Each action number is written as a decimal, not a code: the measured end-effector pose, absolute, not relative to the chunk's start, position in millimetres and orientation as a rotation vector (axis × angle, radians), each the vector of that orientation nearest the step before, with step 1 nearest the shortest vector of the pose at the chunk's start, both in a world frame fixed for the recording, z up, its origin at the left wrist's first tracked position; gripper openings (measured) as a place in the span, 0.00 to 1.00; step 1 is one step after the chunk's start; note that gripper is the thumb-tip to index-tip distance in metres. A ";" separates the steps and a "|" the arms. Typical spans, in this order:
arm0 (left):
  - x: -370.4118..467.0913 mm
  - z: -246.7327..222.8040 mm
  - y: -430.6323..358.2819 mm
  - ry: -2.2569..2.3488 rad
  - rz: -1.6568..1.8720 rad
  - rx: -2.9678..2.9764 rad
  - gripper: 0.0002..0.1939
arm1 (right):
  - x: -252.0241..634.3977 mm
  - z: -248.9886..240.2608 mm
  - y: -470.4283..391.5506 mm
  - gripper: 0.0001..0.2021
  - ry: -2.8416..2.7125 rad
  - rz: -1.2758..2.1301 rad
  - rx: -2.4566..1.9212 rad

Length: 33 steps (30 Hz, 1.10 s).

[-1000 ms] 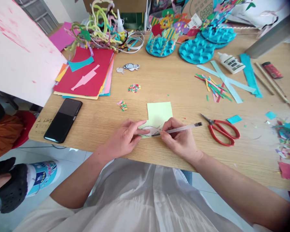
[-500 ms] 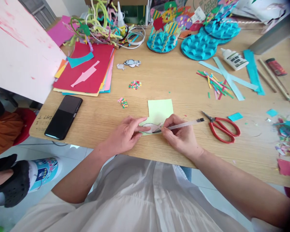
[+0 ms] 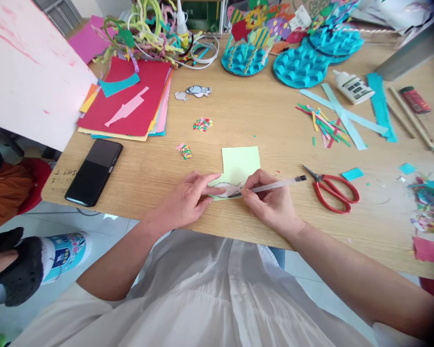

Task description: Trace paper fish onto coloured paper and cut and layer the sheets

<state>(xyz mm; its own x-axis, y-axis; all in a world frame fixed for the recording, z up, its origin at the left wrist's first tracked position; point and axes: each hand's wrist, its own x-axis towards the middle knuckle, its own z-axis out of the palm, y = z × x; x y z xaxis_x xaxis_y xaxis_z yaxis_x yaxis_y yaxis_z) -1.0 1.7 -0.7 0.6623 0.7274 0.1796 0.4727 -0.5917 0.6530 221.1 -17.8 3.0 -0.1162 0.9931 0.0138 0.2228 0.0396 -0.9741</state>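
Observation:
A light green sheet of paper [image 3: 241, 160] lies near the table's front edge. On its lower part rests a small grey-white paper fish cutout [image 3: 232, 189] with a dark outline. My left hand [image 3: 188, 200] lies over the left end of the cutout, its outstretched index and middle fingers pressing it onto the sheet. In my right hand [image 3: 271, 205] is a slim pale pen [image 3: 280, 183] with a black end, pinched between thumb and fingers. The pen's tip is by the fish's lower edge near the tail, mostly hidden by my fingers.
Red-handled scissors [image 3: 335, 193] lie to the right, a black phone [image 3: 94, 172] to the left. Farther back are coloured paper sheets [image 3: 130, 111], two fish cutouts [image 3: 198, 91], confetti piles [image 3: 203, 125], paper strips [image 3: 325, 126] and a white glue bottle [image 3: 353, 87].
The view has shifted slightly, so most things sit a little higher in the picture. Both hands keep nearly the same place on the paper, and the pen has barely moved.

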 end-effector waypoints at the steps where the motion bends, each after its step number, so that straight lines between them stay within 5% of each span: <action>1: -0.8 0.2 1.4 0.931 0.582 2.303 0.29 | 221.0 3.0 -17.9 0.08 -1.470 1.159 -1.301; 33: -0.7 2.3 1.6 0.932 0.578 2.340 0.28 | 221.2 4.1 -17.6 0.08 -1.458 1.152 -1.329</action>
<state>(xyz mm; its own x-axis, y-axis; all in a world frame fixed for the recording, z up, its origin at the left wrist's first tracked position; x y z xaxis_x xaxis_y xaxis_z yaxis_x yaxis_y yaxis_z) -0.7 1.6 2.3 0.6671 0.7221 0.1834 0.4856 -0.6081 0.6281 221.2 -17.6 4.1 -0.0947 0.9955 -0.0029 0.2328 0.0193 -0.9723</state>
